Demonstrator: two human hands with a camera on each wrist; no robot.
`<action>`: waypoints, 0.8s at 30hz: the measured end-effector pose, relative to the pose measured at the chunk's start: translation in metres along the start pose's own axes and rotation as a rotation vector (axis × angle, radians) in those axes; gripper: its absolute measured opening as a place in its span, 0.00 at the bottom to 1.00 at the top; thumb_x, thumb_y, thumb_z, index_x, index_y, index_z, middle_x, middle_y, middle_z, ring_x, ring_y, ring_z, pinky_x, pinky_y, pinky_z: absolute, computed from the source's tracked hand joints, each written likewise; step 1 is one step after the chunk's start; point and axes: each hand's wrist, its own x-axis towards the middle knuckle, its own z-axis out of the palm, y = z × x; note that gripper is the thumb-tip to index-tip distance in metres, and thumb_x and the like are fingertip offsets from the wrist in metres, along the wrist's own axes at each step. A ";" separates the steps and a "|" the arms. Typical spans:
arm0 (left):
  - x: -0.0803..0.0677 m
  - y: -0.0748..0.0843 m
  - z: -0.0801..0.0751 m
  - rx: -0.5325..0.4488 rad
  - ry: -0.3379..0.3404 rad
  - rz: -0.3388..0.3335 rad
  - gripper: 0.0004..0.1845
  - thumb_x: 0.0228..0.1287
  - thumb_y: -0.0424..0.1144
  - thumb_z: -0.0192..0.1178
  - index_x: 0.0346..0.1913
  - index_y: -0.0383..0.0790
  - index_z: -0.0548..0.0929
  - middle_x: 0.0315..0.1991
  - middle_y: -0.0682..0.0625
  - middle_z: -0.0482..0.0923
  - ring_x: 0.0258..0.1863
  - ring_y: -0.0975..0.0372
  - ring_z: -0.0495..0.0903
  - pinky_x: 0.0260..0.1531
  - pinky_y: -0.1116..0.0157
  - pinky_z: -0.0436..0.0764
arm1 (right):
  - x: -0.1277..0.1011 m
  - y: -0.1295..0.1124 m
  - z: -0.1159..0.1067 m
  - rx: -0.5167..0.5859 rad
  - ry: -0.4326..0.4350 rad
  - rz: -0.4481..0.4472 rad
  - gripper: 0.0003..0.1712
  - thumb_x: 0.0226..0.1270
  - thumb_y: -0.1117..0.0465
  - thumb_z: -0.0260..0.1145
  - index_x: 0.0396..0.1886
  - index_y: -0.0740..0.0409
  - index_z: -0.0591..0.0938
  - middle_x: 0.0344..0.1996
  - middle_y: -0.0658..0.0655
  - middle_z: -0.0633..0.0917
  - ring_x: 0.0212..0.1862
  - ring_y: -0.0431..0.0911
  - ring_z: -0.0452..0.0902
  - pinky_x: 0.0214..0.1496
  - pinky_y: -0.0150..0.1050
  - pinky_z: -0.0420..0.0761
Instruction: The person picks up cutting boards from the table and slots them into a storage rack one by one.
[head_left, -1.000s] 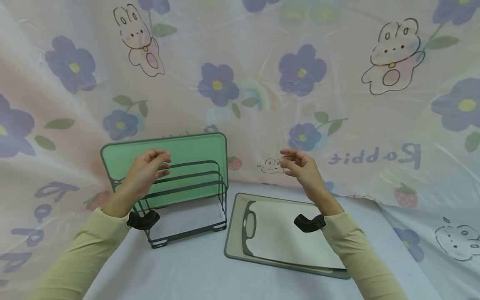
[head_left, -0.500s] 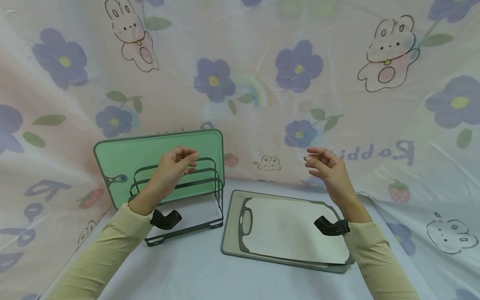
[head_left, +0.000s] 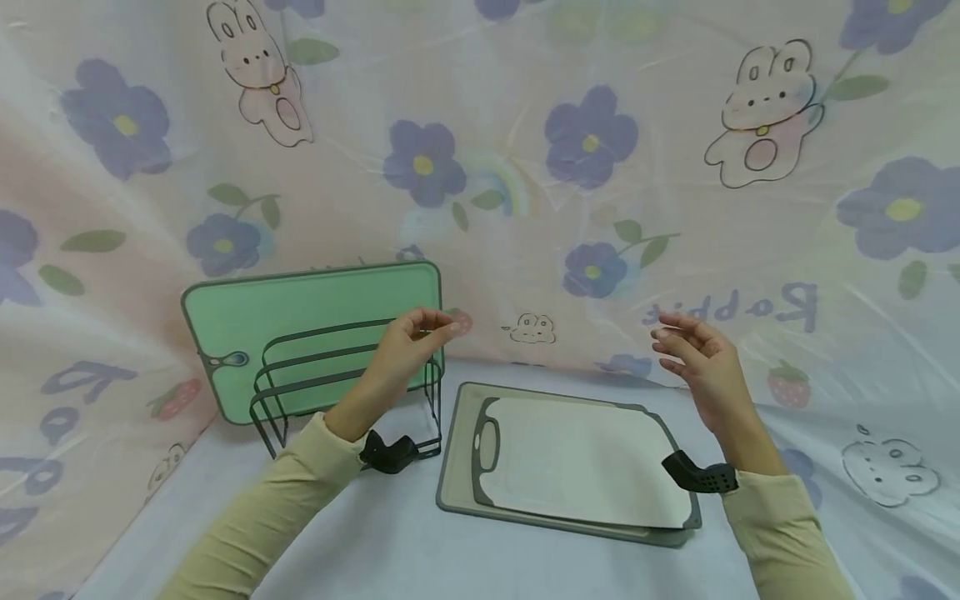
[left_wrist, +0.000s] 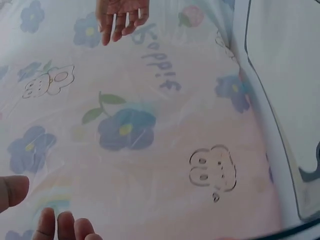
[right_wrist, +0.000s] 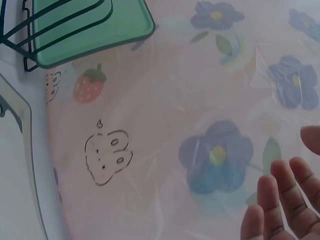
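My left hand (head_left: pixel 401 354) hovers over the right end of a dark wire rack (head_left: pixel 315 385), its fingers loosely bent and holding nothing. Within the rack stands a green cutting board (head_left: pixel 315 304) with a grey rim, upright on its long edge. My right hand (head_left: pixel 705 354) is raised beyond the right end of two flat boards, fingers relaxed and nothing in them. A white cutting board (head_left: pixel 577 458) with grey corners and a handle slot lies on top of a larger beige cutting board (head_left: pixel 459 450). In the left wrist view, the left fingertips (left_wrist: pixel 65 225) are spread apart from the thumb.
A white cloth covers the table (head_left: pixel 420 554). Behind it hangs a curtain (head_left: pixel 510 108) printed with flowers, rabbits and strawberries, close behind the green board. Each wrist carries a black camera mount, such as the left mount (head_left: pixel 390 452).
Both hands have moved to the right, the left from in front of the green board to the rack's right end, the right past the flat boards. The boards and rack stay put.
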 end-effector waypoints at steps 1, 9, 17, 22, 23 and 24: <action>0.000 -0.002 0.004 0.000 0.003 -0.001 0.15 0.69 0.38 0.60 0.52 0.31 0.75 0.52 0.41 0.73 0.50 0.54 0.72 0.51 0.57 0.71 | -0.002 0.002 -0.003 -0.006 0.003 0.007 0.13 0.72 0.65 0.60 0.54 0.56 0.78 0.44 0.50 0.81 0.45 0.41 0.79 0.45 0.30 0.79; 0.002 -0.018 0.032 -0.051 0.013 0.017 0.13 0.68 0.34 0.61 0.51 0.30 0.76 0.50 0.42 0.74 0.46 0.55 0.74 0.50 0.59 0.74 | -0.016 0.015 -0.027 0.026 0.070 0.051 0.11 0.72 0.65 0.60 0.52 0.53 0.79 0.42 0.48 0.84 0.43 0.39 0.80 0.44 0.29 0.79; 0.000 -0.032 0.049 -0.053 0.032 -0.030 0.12 0.66 0.33 0.62 0.50 0.33 0.77 0.47 0.44 0.76 0.46 0.54 0.74 0.50 0.55 0.74 | -0.030 0.023 -0.047 0.052 0.109 0.095 0.11 0.72 0.65 0.60 0.51 0.50 0.80 0.42 0.48 0.84 0.43 0.39 0.80 0.44 0.29 0.79; 0.001 -0.046 0.053 -0.021 0.035 -0.026 0.13 0.66 0.35 0.62 0.50 0.34 0.77 0.47 0.44 0.76 0.44 0.55 0.75 0.46 0.60 0.75 | -0.039 0.028 -0.058 0.051 0.132 0.128 0.11 0.73 0.64 0.60 0.50 0.50 0.80 0.41 0.47 0.84 0.42 0.38 0.80 0.43 0.28 0.79; 0.001 -0.049 0.054 -0.013 0.035 -0.021 0.13 0.66 0.36 0.63 0.50 0.33 0.77 0.47 0.44 0.76 0.44 0.55 0.75 0.44 0.62 0.75 | -0.041 0.029 -0.060 0.054 0.134 0.132 0.10 0.73 0.64 0.60 0.50 0.49 0.80 0.41 0.47 0.84 0.42 0.38 0.80 0.43 0.28 0.79; 0.002 -0.053 0.054 -0.007 0.038 -0.017 0.14 0.66 0.36 0.63 0.50 0.32 0.77 0.47 0.44 0.76 0.43 0.55 0.76 0.42 0.63 0.76 | -0.043 0.030 -0.061 0.054 0.136 0.136 0.10 0.73 0.64 0.60 0.50 0.49 0.80 0.41 0.46 0.84 0.41 0.38 0.80 0.42 0.29 0.79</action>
